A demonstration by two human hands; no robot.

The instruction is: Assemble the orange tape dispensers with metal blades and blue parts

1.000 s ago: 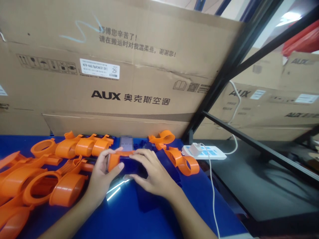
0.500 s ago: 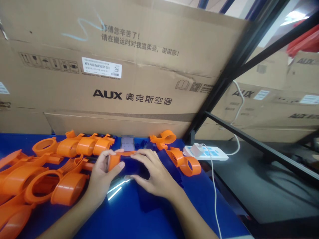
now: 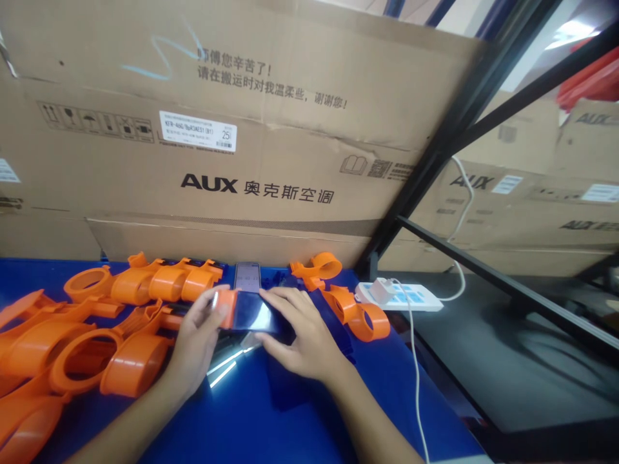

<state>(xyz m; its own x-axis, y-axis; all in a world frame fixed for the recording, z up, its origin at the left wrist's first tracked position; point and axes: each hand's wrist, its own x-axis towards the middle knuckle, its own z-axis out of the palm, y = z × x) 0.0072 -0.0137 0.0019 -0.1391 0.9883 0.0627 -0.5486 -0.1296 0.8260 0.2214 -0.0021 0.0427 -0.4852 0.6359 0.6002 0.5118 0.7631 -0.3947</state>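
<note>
Both my hands hold one part above the blue table (image 3: pixel 290 425): a dark glossy blue piece (image 3: pixel 254 316) with an orange end (image 3: pixel 227 300). My left hand (image 3: pixel 198 341) grips the orange end with fingers curled around it. My right hand (image 3: pixel 300 335) is wrapped over the dark piece's right half, its fingers lying along the top. The part is tilted so its shiny face catches the light. A phone (image 3: pixel 247 276) lies just behind the part.
Orange plastic ring-shaped parts lie in a pile at the left (image 3: pixel 87 341) and a few at the right (image 3: pixel 348 303). Large cardboard boxes (image 3: pixel 242 129) wall off the back. A white power strip (image 3: pixel 401 296) with a cable sits beside a black metal rack (image 3: pixel 435 148).
The part has been turned in my hands: its dark glossy face now points up and reflects light. My left thumb shifted onto the orange end. The hands stayed in place.
</note>
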